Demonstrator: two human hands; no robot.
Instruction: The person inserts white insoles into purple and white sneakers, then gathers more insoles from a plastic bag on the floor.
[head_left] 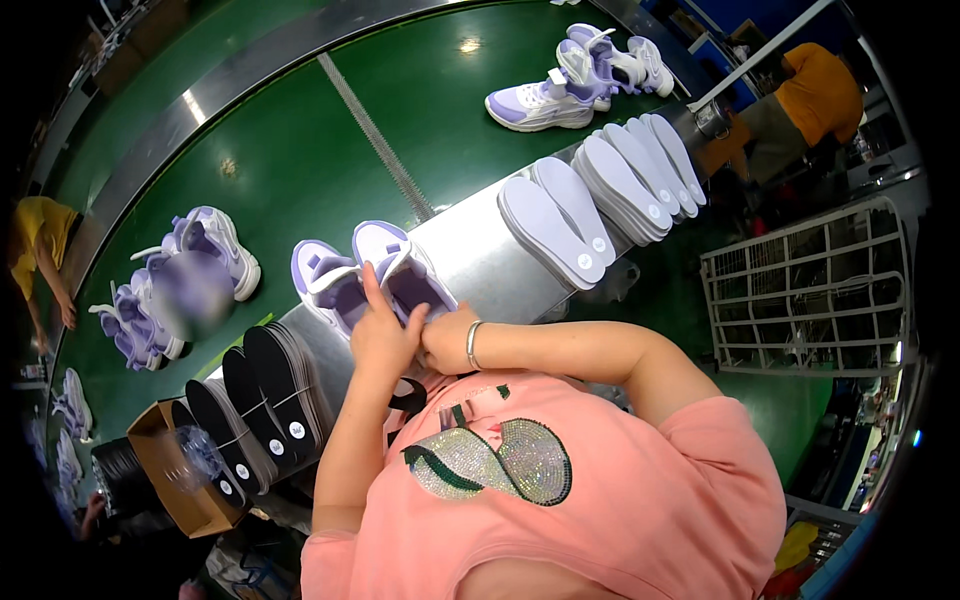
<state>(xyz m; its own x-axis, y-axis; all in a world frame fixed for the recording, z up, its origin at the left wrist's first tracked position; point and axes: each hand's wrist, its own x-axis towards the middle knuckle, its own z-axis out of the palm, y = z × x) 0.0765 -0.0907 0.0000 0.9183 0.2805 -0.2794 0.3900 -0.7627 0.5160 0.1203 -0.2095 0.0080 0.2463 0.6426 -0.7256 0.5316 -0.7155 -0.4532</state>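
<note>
A pair of white and purple sneakers stands before me on a metal ledge (pixel 475 235): a left sneaker (pixel 318 268) and a right sneaker (pixel 385 240), toes pointing away. Between them, my left hand (pixel 380 340) grips the right sneaker's side, index finger stretched along its opening and thumb by the heel. My right hand (pixel 448 340) is closed at that sneaker's heel collar, its fingers curled in and partly hidden. To the right, stacks of pale lavender insoles (pixel 550 230) lie on the ledge. Bundled black insoles (pixel 268 400) lie to the left.
More sneakers stand on the green conveyor belt (pixel 300 140), in one group (pixel 215 250) at left and another (pixel 545 105) at far right. A cardboard box (pixel 185 490) sits beside the black insoles. A wire rack (pixel 810 290) stands right. Other people (pixel 820 95) appear at the edges.
</note>
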